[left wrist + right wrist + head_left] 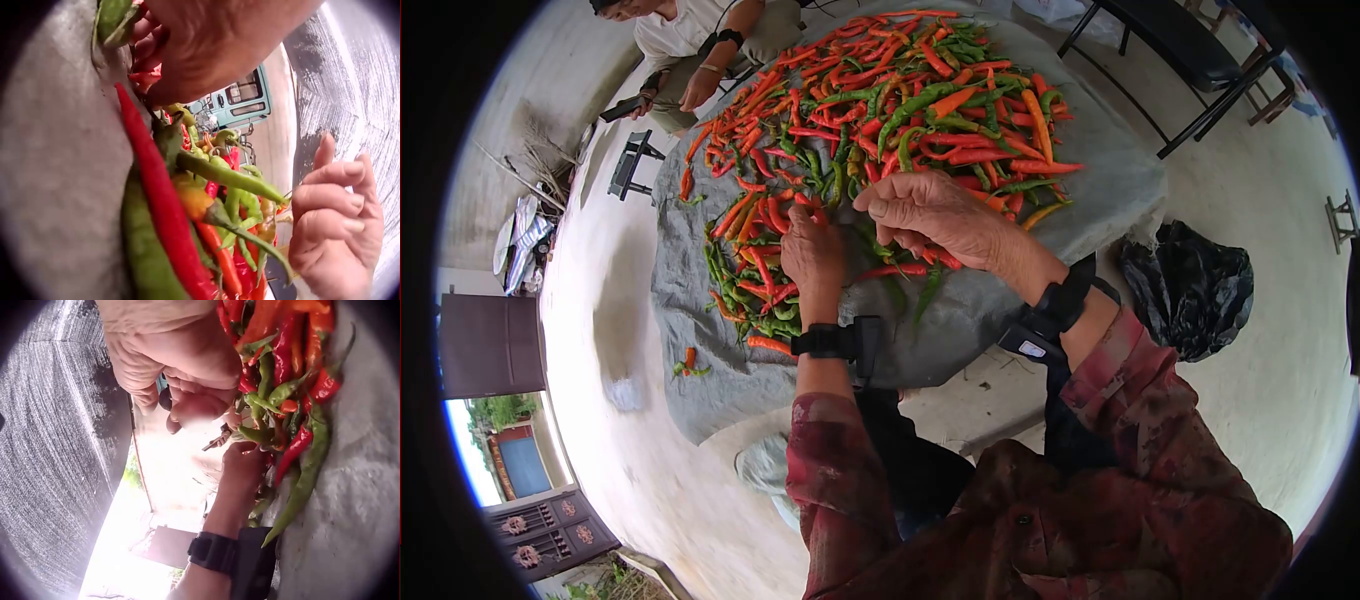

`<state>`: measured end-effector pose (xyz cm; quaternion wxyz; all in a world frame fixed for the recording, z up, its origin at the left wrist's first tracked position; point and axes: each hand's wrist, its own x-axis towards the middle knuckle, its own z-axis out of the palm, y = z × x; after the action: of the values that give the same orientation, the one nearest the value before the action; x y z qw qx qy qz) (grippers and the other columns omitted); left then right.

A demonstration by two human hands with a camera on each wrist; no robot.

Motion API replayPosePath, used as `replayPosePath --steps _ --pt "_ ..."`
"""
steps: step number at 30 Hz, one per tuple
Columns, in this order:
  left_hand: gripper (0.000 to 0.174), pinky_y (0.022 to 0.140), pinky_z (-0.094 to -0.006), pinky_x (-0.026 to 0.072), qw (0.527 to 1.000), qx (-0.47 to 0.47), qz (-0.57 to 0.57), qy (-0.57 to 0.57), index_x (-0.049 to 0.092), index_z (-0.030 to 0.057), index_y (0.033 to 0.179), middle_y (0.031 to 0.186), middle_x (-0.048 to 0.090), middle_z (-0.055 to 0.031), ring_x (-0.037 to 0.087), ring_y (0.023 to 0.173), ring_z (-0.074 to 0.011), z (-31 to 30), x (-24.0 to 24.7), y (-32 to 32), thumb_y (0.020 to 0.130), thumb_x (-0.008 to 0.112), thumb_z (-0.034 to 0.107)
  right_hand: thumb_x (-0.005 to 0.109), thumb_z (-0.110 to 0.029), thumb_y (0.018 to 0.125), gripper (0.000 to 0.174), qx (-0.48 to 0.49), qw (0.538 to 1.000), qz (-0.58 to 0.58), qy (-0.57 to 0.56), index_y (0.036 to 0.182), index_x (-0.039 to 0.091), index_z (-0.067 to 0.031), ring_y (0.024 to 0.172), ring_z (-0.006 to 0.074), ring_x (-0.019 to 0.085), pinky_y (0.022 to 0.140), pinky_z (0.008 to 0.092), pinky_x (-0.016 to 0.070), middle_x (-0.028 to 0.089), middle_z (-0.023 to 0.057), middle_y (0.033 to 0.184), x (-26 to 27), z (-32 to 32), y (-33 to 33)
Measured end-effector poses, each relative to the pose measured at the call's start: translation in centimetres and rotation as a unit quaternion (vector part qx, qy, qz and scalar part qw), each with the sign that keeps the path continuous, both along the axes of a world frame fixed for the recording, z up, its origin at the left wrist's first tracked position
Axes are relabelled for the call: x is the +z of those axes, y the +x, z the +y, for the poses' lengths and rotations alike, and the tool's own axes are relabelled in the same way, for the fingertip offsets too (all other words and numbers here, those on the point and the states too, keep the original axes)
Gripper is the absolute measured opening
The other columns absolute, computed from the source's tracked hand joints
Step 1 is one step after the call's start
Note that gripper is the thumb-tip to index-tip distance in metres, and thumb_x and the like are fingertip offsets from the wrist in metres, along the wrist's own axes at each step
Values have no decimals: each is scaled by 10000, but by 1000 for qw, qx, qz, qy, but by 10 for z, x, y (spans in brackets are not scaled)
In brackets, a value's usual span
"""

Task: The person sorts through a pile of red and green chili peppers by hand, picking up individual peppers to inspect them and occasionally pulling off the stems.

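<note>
A broad heap of red, orange and green chili peppers [960, 110] lies over a grey sheet. My left hand [812, 262] reaches down at the heap's near edge with its fingers curled. They pinch a red chili pepper [147, 77], largely hidden by the hand. Close by that hand, a long red chili pepper [156, 181] lies across a green one. My right hand [945, 215] hovers over the near side of the heap, fingers loosely bent and nothing in them. The left wrist view shows this right hand [337, 219] from its finger side.
The grey sheet [730, 395] spreads beneath the peppers. A black plastic bag [1190, 290] sits to the right, with a black chair [1175, 50] behind it. Another person [700, 45] sits at the far left beside a small dark stool [636, 163].
</note>
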<state>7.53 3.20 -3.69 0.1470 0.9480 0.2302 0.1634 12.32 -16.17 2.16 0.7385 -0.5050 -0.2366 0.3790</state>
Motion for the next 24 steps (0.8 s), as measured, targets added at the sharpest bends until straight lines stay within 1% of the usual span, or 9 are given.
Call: replayPosePath --steps 3,6,8,9,11,14,19,22,24 --pt "347 673 -471 472 999 28 19 -35 454 97 1011 828 636 -176 603 778 -400 5 -2 -2 738 635 212 625 -337 865 399 -24 1000 7 -16 1077 572 -3 603 49 491 508 181 408 578 19 732 2 -5 3" --pt "339 650 -446 474 998 -26 -49 -25 459 68 997 812 627 -168 608 752 -380 13 -2 -11 732 632 187 625 -326 867 394 -36 999 -2 -21 1077 568 3 618 47 493 507 188 409 577 22 737 3 -7 2" --pt "315 605 -370 477 984 -52 -92 -144 464 25 970 788 613 -142 615 681 -291 20 0 -19 738 631 158 614 -314 875 380 -34 999 -11 -20 1070 568 9 584 43 489 486 184 401 579 28 727 1 -4 1" --pt "315 605 -370 477 984 -50 -92 -143 464 25 970 788 613 -142 615 681 -291 18 6 -26 738 631 158 614 -314 875 380 -33 999 -10 -19 1070 568 9 584 43 489 486 184 401 579 28 727 1 -2 0" --pt "257 587 -286 468 901 -27 -119 -416 472 -4 943 785 593 -102 592 649 -174 4 30 -40 768 616 116 603 -308 883 352 -24 998 -31 -39 1024 579 14 529 38 473 458 178 390 573 26 688 0 3 -3" --pt "184 579 -238 458 851 -47 -167 -496 471 -1 931 782 570 -73 570 648 -115 -13 46 -60 809 580 82 595 -309 888 315 -9 997 -27 -77 944 605 0 492 36 461 437 174 377 573 21 659 -5 12 -10" --pt "129 588 -234 453 824 -85 -220 -515 465 10 913 786 558 -63 560 636 -118 -35 47 -79 830 554 50 577 -352 892 341 26 986 -67 -152 837 623 -18 510 48 475 451 215 387 588 23 662 -11 27 -21" --pt "125 599 -232 448 865 -148 -203 -433 496 4 918 771 573 -62 559 640 -116 -44 37 -87 849 570 77 583 -348 882 366 4 969 -190 -156 817 612 11 536 63 467 487 258 389 572 25 644 -19 36 -23" --pt "156 593 -234 442 887 -237 -96 -384 535 -5 922 742 583 -52 545 632 -107 -47 44 -91 881 576 140 575 -340 859 415 -93 927 -325 -160 743 596 58 542 139 526 529 313 435 570 93 609 -22 41 -21"
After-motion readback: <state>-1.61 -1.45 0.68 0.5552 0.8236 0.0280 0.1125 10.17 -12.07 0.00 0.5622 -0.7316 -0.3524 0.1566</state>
